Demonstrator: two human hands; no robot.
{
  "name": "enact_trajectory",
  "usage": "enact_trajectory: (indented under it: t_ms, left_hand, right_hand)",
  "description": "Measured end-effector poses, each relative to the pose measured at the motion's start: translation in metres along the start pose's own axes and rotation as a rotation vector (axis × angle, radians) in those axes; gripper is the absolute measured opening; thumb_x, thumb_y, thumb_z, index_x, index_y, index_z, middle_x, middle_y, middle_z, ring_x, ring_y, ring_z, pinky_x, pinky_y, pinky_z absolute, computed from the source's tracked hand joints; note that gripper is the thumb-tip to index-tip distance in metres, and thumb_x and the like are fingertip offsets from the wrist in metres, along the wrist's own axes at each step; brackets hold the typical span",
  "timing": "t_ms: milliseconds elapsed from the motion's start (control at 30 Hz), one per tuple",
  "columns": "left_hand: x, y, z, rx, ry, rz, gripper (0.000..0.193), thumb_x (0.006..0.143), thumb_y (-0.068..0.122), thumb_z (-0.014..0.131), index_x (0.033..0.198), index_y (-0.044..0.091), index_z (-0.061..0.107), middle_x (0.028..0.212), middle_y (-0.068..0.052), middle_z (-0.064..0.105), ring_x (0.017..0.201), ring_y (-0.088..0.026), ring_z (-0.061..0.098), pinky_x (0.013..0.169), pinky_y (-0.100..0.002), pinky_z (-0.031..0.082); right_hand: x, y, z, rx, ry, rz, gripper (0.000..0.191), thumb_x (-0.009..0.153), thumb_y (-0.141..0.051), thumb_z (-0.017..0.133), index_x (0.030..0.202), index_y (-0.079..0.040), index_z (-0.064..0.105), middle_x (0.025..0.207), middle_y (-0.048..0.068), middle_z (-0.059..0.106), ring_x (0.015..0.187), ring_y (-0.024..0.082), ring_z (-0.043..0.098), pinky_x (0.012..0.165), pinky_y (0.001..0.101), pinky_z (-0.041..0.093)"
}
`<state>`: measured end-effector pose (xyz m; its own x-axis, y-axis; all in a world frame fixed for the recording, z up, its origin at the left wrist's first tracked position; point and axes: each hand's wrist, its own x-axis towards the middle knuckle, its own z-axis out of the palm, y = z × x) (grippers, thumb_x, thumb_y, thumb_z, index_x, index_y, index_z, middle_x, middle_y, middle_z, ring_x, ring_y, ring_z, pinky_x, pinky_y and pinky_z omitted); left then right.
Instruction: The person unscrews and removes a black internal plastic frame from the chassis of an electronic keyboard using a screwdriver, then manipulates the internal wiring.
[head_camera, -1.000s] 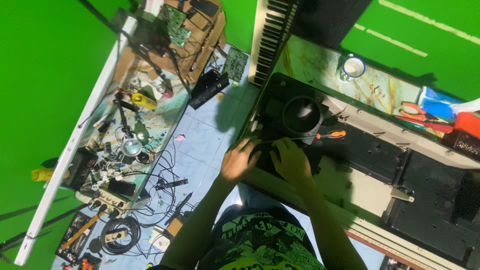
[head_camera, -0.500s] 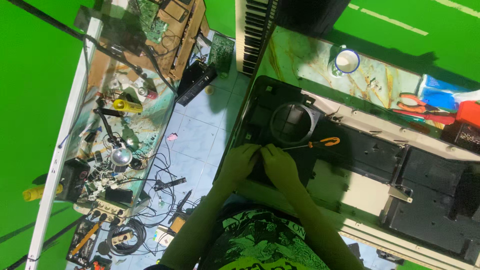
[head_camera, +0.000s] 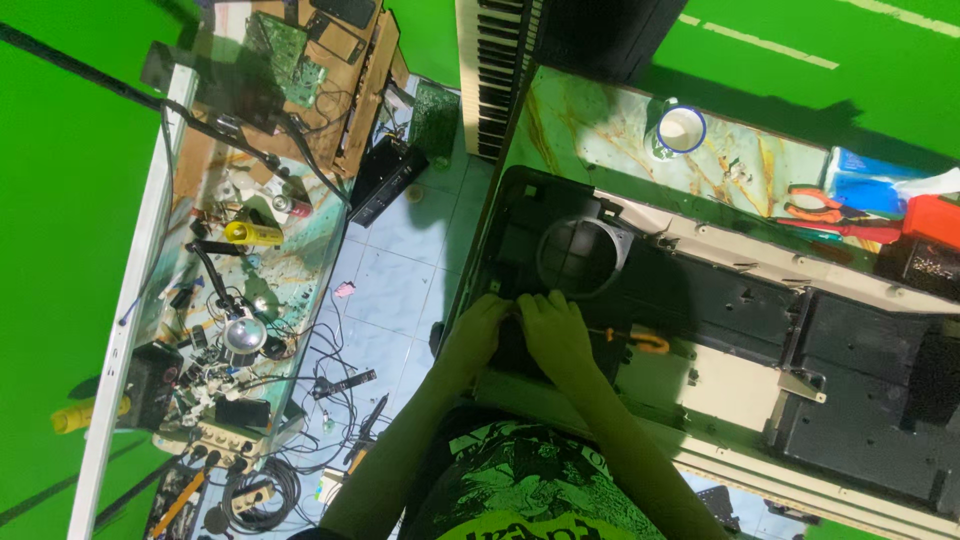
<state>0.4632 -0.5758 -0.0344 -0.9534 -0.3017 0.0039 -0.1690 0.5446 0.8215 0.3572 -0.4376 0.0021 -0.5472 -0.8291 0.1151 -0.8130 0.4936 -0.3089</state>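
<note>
Now, nearest first:
Left hand: curled on the black panel's near edge; you can't tell what it grips.
Right hand: pressed on the same edge, grip hidden.
Advice: steady the panel with one hand and work slowly.
Screwdriver: orange handle, just right of your hands.
Panel: on the table, long axis left to right, round opening beyond your hands.
</note>
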Motion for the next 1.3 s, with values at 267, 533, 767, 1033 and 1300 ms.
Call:
enact_trajectory:
  t_ms: [267,533,767,1033,1300]
  left_hand:
    - [-0.005,-0.018,-0.026,-0.163,0.198,0.138,0.023,0.095,0.000,0.053,0.117,0.001,0.061,0.116,-0.021,0.065,0.108,-0.042,0.063,0.092,-0.045,0.052]
    - [-0.008,-0.035,-0.083,-0.157,0.190,0.003,0.021,0.099,0.003,0.051,0.118,0.003,0.062,0.121,-0.022,0.068,0.112,-0.042,0.064,0.096,-0.044,0.052]
    - [-0.040,-0.069,-0.167,-0.209,0.298,-0.008,0.019,0.101,0.003,0.051,0.115,0.003,0.064,0.120,-0.021,0.070,0.114,-0.042,0.066,0.098,-0.044,0.051]
    - [-0.053,-0.096,-0.215,-0.292,0.280,-0.022,0.025,0.100,0.002,0.051,0.120,0.001,0.065,0.116,-0.019,0.072,0.111,-0.035,0.070,0.096,-0.040,0.054]
    - [-0.045,-0.096,-0.219,-0.221,-0.020,0.037,0.022,0.102,0.007,0.055,0.119,0.003,0.067,0.111,-0.017,0.072,0.096,-0.033,0.071,0.084,-0.041,0.055]
  right_hand:
    - [0.000,-0.016,-0.032,-0.145,-0.139,0.033,0.015,0.083,-0.015,0.062,0.096,-0.012,0.069,0.089,0.004,0.069,0.089,0.026,0.064,0.077,0.0456,0.050]
    - [0.035,-0.066,-0.037,-0.023,-0.214,0.027,0.012,0.086,-0.017,0.061,0.092,-0.012,0.070,0.084,0.008,0.072,0.081,0.029,0.068,0.075,0.0459,0.050]
    - [0.091,-0.156,-0.045,-0.188,-0.372,-0.053,0.014,0.095,-0.018,0.057,0.095,-0.012,0.069,0.089,0.011,0.073,0.079,0.032,0.069,0.077,0.0457,0.051]
    - [0.129,-0.248,-0.082,0.120,-0.312,-0.163,0.032,0.085,-0.012,0.062,0.117,-0.007,0.064,0.107,0.014,0.070,0.085,0.033,0.071,0.067,0.0421,0.058]
    - [0.113,-0.249,-0.067,0.460,0.199,-0.119,0.021,0.098,-0.013,0.070,0.114,0.000,0.069,0.094,0.018,0.075,0.074,0.024,0.076,0.062,0.0300,0.062]
